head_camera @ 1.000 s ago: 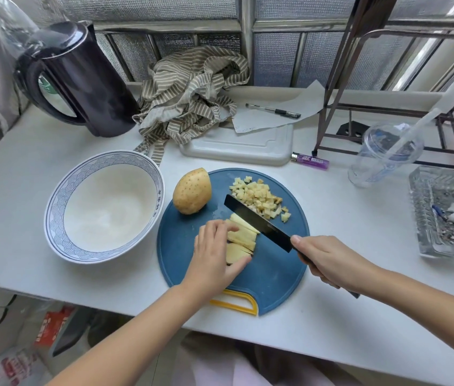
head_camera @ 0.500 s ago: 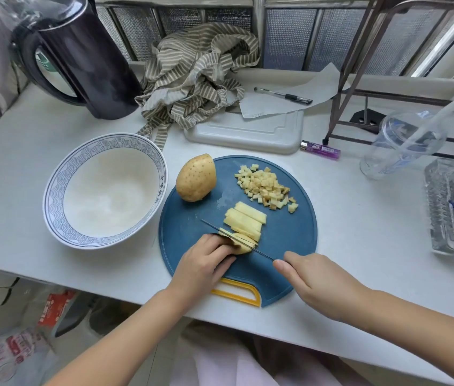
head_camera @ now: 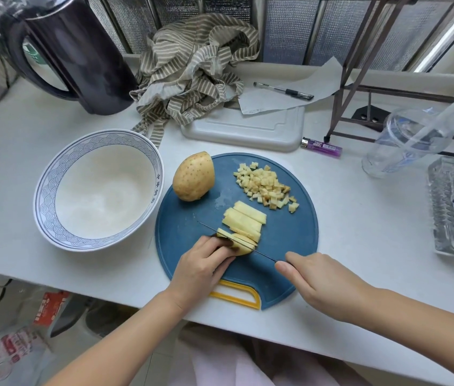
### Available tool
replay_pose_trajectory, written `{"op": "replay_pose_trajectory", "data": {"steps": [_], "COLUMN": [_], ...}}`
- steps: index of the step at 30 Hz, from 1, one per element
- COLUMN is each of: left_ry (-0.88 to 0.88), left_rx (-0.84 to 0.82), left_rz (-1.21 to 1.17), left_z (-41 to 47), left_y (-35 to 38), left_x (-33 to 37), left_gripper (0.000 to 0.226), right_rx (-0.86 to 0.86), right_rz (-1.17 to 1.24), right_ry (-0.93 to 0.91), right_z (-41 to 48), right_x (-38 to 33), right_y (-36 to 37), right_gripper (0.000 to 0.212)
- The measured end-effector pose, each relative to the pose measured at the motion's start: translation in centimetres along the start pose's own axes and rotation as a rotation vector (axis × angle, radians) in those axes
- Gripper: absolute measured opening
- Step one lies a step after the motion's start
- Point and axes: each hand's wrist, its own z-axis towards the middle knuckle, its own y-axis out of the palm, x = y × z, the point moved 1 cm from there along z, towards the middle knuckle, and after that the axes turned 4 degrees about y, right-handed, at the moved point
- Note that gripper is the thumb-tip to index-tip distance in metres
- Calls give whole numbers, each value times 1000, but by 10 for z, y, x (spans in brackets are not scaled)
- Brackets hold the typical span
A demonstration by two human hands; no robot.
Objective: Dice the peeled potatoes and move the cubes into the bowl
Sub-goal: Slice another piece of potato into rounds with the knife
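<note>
Head view: one camera looks down on a white bench (head_camera: 359, 232) with a round blue cutting board (head_camera: 289, 235) in the middle.
Left hand (head_camera: 203, 266): at 6 o'clock on the board, fingers curled down on the near end of the sliced potato (head_camera: 244, 222), pinning it so it cannot slide; the knuckles seem to serve as a guide for the blade.
Right hand (head_camera: 317, 282): at 5 o'clock, fingers wrapped around the handle of the knife (head_camera: 264, 254). The handle is hidden under the hand.
Knife: the blade is seen edge-on, lying across the near end of the slices just beside the left fingertips, apparently mid-cut.
Cubes (head_camera: 264, 186): heaped at 1 o'clock on the board, apart from the cutting zone.
Whole potato (head_camera: 193, 176): at 11 o'clock on the board, untouched, within reach.
Bowl (head_camera: 44, 201): at 9 o'clock, just beside the board and holding no cubes; it probably stands close for a short transfer.
Progress: judged early, as cutting is unfinished and nothing has been moved.
Risk: the left fingertips are very near the edge.
</note>
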Motion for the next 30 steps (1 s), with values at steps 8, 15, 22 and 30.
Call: {"op": "replay_pose_trajectory", "data": {"steps": [8,15,22,30], "left_ry": [11,14,19,18], "left_rx": [0,-20,-37,-47], "left_rz": [47,28,32,3], "left_z": [1,2,2,2], "left_y": [0,-1,0,1], "left_x": [1,1,1,0], "left_gripper": [12,11,14,18], "right_rx": [-11,-41,-69,-75], "right_rz": [-39,45,16,6], "right_ry": [-9,1,26,50], "right_z": [0,4,5,22], "right_x": [0,3,0,-8], "right_y": [-4,-2,-3,7], "right_gripper": [46,53,51,44]}}
